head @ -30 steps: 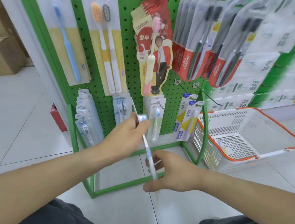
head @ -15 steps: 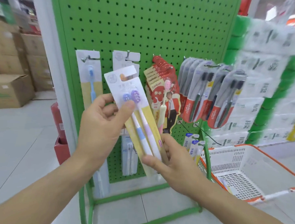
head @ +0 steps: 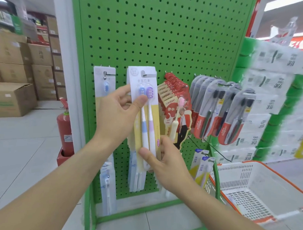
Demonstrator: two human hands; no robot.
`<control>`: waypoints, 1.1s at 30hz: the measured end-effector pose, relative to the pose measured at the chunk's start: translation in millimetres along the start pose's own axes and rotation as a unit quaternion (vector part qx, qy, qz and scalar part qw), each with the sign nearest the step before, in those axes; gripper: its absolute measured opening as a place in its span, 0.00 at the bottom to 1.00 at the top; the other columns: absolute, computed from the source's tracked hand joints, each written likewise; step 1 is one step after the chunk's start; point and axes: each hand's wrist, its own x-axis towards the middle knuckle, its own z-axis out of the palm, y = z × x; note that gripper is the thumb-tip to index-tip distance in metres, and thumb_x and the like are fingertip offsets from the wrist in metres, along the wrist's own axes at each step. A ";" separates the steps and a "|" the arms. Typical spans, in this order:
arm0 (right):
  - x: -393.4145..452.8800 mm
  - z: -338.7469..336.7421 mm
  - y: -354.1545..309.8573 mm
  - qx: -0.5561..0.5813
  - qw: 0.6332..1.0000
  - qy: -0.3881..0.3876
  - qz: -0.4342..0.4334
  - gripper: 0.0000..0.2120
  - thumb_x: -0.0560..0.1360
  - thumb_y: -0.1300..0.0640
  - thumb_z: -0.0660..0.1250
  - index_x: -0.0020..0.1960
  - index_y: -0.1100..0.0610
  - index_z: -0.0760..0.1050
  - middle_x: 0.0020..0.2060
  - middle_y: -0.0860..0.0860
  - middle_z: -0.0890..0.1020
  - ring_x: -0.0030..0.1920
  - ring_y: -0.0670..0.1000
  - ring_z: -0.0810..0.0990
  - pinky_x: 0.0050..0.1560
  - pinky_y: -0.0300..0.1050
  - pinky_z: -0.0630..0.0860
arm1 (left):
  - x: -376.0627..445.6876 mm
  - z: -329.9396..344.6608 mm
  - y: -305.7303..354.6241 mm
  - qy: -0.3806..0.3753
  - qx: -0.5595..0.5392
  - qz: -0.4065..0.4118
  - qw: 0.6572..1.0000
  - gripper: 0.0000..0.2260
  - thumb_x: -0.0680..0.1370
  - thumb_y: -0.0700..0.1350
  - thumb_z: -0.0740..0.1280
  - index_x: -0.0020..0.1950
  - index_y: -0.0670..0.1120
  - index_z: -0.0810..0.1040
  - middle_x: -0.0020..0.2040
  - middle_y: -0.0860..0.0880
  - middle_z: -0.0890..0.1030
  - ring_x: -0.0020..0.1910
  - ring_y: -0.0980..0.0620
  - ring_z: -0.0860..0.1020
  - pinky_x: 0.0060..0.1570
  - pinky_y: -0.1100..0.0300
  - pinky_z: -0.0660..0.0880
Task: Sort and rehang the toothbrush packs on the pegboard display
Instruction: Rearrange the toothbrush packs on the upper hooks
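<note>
With your left hand (head: 118, 111) pinching the white-and-yellow two-brush card pack (head: 145, 104) near its heads and your right hand (head: 166, 160) gripping its foot, align the hang slot squarely with the metal peg (head: 145, 74) on the green perforated pegboard (head: 159, 37) before sliding it home.

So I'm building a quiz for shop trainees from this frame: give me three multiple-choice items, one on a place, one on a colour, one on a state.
1. Where is the white basket?
A. right of the pegboard
B. left of it
C. hanging on it

2. The brush heads in the held twin pack are:
A. both black
B. blue and purple
C. both pink

3. How is that pack handled?
A. untouched
B. one hand only
C. both hands grip it

A: it sits low at the right.
B: both colours show through the blister.
C: the left hand holds it near the top, the right hand at the bottom.
</note>
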 end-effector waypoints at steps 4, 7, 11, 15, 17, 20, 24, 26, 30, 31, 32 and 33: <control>6.0 -5.0 -11.6 0.024 1.000 -0.008 0.007 0.25 0.77 0.43 0.70 0.50 0.64 0.66 0.35 0.52 0.61 0.31 0.45 0.58 0.25 0.31 0.68 | 8.8 5.2 1.5 -0.015 0.018 0.007 1.000 0.11 0.79 0.48 0.71 0.61 0.58 0.80 0.47 0.61 0.87 0.47 0.60 0.85 0.53 0.58 0.81; 10.9 -8.1 -12.3 0.034 0.999 -0.020 0.017 0.24 0.78 0.43 0.69 0.47 0.63 0.64 0.34 0.52 0.62 0.28 0.44 0.59 0.25 0.29 0.66 | 14.2 8.4 0.9 -0.029 0.032 -0.008 0.999 0.10 0.80 0.47 0.71 0.60 0.58 0.81 0.45 0.60 0.87 0.46 0.59 0.85 0.53 0.58 0.81; 18.4 -7.5 -3.2 -0.009 0.998 -0.053 0.021 0.28 0.76 0.31 0.64 0.49 0.58 0.72 0.36 0.55 0.78 0.35 0.54 0.76 0.40 0.48 0.78 | 19.4 3.6 -6.7 -0.022 0.033 -0.033 0.999 0.08 0.80 0.46 0.71 0.55 0.59 0.81 0.42 0.55 0.87 0.42 0.55 0.84 0.47 0.56 0.81; 26.5 -17.6 -15.0 -0.114 0.992 -0.002 -0.056 0.17 0.81 0.39 0.63 0.45 0.52 0.75 0.35 0.42 0.77 0.35 0.43 0.75 0.36 0.38 0.72 | 18.9 0.5 -13.2 0.017 0.053 -0.055 0.997 0.05 0.76 0.50 0.74 0.48 0.58 0.79 0.39 0.56 0.87 0.40 0.59 0.83 0.43 0.60 0.79; 35.0 -19.2 -26.3 -0.098 0.990 0.061 -0.087 0.12 0.79 0.41 0.67 0.51 0.51 0.77 0.40 0.43 0.81 0.41 0.41 0.79 0.41 0.38 0.77 | 18.7 0.3 -15.3 0.033 0.056 -0.079 0.995 0.10 0.74 0.54 0.76 0.50 0.52 0.80 0.38 0.54 0.86 0.39 0.59 0.83 0.45 0.55 0.81; 51.4 -16.7 -39.6 -0.052 0.990 0.104 -0.078 0.13 0.77 0.45 0.72 0.55 0.51 0.77 0.43 0.45 0.83 0.42 0.44 0.81 0.46 0.46 0.80 | 19.8 -2.0 -16.6 0.025 0.090 -0.091 0.991 0.16 0.73 0.60 0.75 0.49 0.50 0.79 0.41 0.50 0.85 0.41 0.53 0.84 0.48 0.49 0.83; 65.8 -14.8 -40.8 -0.054 0.992 0.096 -0.059 0.12 0.79 0.49 0.71 0.58 0.52 0.75 0.42 0.50 0.82 0.42 0.51 0.81 0.48 0.58 0.81 | 21.3 -7.4 -21.1 0.023 0.155 -0.078 0.985 0.15 0.81 0.60 0.64 0.45 0.50 0.78 0.42 0.51 0.84 0.43 0.50 0.84 0.49 0.50 0.82; 68.4 -13.6 -35.8 -0.070 0.991 0.099 -0.053 0.11 0.80 0.48 0.70 0.57 0.52 0.74 0.43 0.51 0.82 0.42 0.53 0.81 0.48 0.59 0.80 | 23.4 -10.3 -26.8 0.028 0.185 -0.097 0.978 0.13 0.84 0.55 0.61 0.47 0.48 0.77 0.41 0.53 0.82 0.42 0.52 0.82 0.46 0.57 0.79; 72.6 -11.2 -29.9 -0.074 0.990 0.106 -0.054 0.11 0.80 0.47 0.69 0.57 0.50 0.73 0.43 0.51 0.83 0.43 0.53 0.82 0.47 0.59 0.80 | 31.3 -10.4 -45.4 0.010 0.227 -0.134 0.965 0.13 0.85 0.44 0.55 0.65 0.45 0.76 0.47 0.47 0.82 0.42 0.47 0.80 0.38 0.58 0.71; 74.1 -10.4 -28.9 -0.072 0.990 0.108 -0.054 0.11 0.80 0.47 0.69 0.57 0.50 0.73 0.44 0.52 0.83 0.43 0.53 0.82 0.47 0.60 0.80 | 35.3 -9.3 -51.4 0.003 0.227 -0.140 0.964 0.16 0.85 0.42 0.54 0.70 0.44 0.74 0.55 0.43 0.83 0.49 0.42 0.81 0.42 0.58 0.71; 75.3 -9.5 -27.9 -0.071 0.990 0.110 -0.055 0.10 0.80 0.47 0.69 0.57 0.50 0.73 0.44 0.52 0.83 0.43 0.54 0.82 0.47 0.60 0.80 | 39.3 -7.8 -57.0 -0.002 0.222 -0.151 0.963 0.18 0.85 0.40 0.54 0.73 0.43 0.71 0.62 0.42 0.81 0.56 0.40 0.81 0.46 0.58 0.72; 76.4 -9.0 -26.8 -0.069 0.990 0.113 -0.055 0.10 0.80 0.47 0.69 0.56 0.50 0.73 0.44 0.52 0.83 0.43 0.54 0.82 0.47 0.60 0.80 | 43.7 -6.1 -62.0 -0.005 0.212 -0.163 0.964 0.19 0.84 0.39 0.54 0.75 0.43 0.70 0.68 0.43 0.78 0.61 0.41 0.79 0.51 0.58 0.72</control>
